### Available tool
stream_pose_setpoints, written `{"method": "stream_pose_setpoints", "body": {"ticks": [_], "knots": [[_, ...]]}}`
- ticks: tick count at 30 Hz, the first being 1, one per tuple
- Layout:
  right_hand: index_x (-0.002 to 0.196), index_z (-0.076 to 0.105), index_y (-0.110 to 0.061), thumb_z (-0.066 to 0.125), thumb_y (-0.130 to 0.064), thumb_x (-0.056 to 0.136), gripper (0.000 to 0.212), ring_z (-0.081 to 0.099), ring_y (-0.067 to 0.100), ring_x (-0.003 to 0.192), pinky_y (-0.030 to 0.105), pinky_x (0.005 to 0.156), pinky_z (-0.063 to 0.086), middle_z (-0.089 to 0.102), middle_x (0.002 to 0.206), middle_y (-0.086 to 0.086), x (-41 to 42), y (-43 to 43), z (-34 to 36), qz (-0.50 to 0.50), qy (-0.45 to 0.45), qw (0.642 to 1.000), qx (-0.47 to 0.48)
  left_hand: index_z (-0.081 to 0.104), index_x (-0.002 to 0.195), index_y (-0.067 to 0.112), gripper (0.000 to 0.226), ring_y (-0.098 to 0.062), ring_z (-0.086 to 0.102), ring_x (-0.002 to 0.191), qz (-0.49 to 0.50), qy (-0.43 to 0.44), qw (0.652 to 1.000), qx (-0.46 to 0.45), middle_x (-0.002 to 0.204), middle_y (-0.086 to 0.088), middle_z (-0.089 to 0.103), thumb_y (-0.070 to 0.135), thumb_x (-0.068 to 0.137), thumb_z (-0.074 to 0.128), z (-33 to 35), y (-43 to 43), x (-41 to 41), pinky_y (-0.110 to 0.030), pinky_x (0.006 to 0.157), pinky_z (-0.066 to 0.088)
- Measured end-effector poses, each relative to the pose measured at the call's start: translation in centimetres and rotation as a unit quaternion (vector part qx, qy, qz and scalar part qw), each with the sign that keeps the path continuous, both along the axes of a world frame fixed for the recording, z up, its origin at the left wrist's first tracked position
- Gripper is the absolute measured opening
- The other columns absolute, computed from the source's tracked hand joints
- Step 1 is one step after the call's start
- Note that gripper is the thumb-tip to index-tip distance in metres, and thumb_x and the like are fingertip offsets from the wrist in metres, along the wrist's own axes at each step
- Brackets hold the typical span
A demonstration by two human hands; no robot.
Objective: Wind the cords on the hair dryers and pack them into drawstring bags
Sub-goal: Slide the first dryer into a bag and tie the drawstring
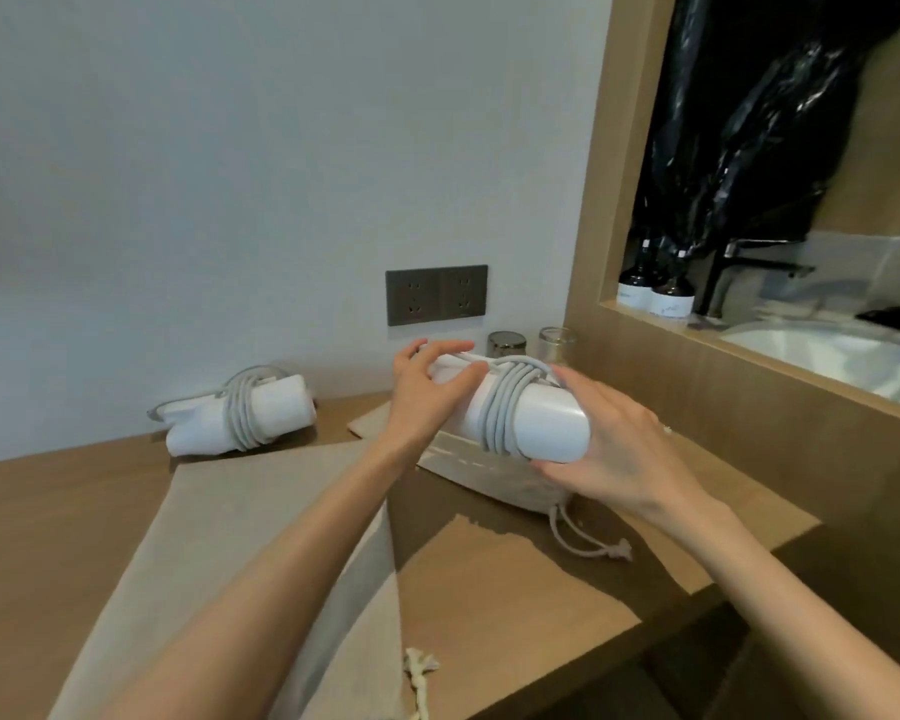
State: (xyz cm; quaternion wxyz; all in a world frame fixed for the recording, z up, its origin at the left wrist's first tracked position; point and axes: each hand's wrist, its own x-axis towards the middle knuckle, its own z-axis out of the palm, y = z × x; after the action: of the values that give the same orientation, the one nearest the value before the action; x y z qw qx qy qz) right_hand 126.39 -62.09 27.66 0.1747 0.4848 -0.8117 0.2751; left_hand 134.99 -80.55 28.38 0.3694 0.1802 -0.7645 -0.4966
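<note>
Two hair dryers [541, 413], one grasped by left fingers [440, 350], right fingers [588, 392], two glasses [506, 346] behind

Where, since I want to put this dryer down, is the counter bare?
Bare counter left of the flat drawstring bag, and in front of the crumpled bag. Crowded behind: wound hair dryer, glasses.

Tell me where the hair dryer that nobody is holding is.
Head view, left side: the hair dryer lies on the wooden counter by the white wall, below and left of the wall socket.
</note>
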Motion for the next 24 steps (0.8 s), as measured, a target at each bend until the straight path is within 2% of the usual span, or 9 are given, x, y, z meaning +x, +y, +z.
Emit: {"method": "stream_pose_setpoints", "body": {"ticks": [5,11,14,17,21,24], "knots": [[0.142,0.036,-0.026,0.079,-0.046,0.068,0.088,0.051,0.018,0.119,0.042,0.093,0.051,0.051,0.136,-0.003,-3.5,5.2,-1.6,-0.055,-0.019,0.998,-0.006,0.07,0.107,0.024,0.024,-0.01,0.038,0.126,-0.051,-0.003,0.999,0.013,0.134,-0.001,0.045,0.022,0.084,0.067,-1.9,3.8,-7.0,-0.022,0.097,0.028],[0.146,0.029,-0.025,0.076,-0.048,0.069,0.092,0.047,0.022,0.123,0.039,0.096,0.044,0.049,0.139,0.0,-6.3,8.7,-4.4,-0.144,-0.032,0.989,0.03,0.069,0.109,0.023,0.025,-0.012,0.043,0.126,-0.131,-0.038,0.991,0.018,0.132,0.001,0.055,0.016,0.085,0.064,-4.4,6.7,-11.9,-0.025,0.102,0.032],[0.146,0.03,-0.023,0.076,-0.048,0.069,0.093,0.048,0.022,0.123,0.037,0.095,0.044,0.049,0.14,0.0,-7.1,9.6,-5.5,-0.164,-0.049,0.985,0.035,0.065,0.118,0.024,0.033,-0.009,0.041,0.125,-0.161,-0.062,0.985,0.012,0.135,0.005,0.05,0.016,0.086,0.062,-5.4,7.7,-12.9,-0.023,0.098,0.031],[0.146,0.031,-0.022,0.076,-0.048,0.069,0.093,0.05,0.023,0.121,0.04,0.095,0.048,0.051,0.137,0.001,-7.7,9.8,-6.4,-0.192,-0.06,0.979,0.021,0.058,0.128,0.023,0.039,-0.004,0.039,0.122,-0.18,-0.071,0.981,0.014,0.134,0.009,0.047,0.015,0.089,0.059,-5.9,8.2,-13.2,-0.021,0.096,0.031],[0.146,0.03,-0.019,0.074,-0.046,0.071,0.091,0.05,0.027,0.12,0.045,0.094,0.049,0.052,0.135,0.005,-8.6,9.4,-6.9,-0.235,-0.068,0.97,0.006,0.049,0.134,0.022,0.044,-0.017,0.049,0.123,-0.2,-0.087,0.976,-0.017,0.141,0.003,0.047,0.016,0.091,0.057,-6.6,7.9,-12.7,-0.03,0.102,0.041],[0.148,0.026,-0.018,0.069,-0.048,0.077,0.089,0.046,0.03,0.122,0.043,0.094,0.044,0.048,0.139,0.007,-8.7,8.9,-6.7,-0.285,-0.081,0.955,0.007,0.043,0.14,0.02,0.047,-0.018,0.041,0.131,-0.199,-0.128,0.967,-0.09,0.145,-0.001,0.042,0.015,0.094,0.052,-6.9,6.9,-11.7,-0.026,0.106,0.034]]}}
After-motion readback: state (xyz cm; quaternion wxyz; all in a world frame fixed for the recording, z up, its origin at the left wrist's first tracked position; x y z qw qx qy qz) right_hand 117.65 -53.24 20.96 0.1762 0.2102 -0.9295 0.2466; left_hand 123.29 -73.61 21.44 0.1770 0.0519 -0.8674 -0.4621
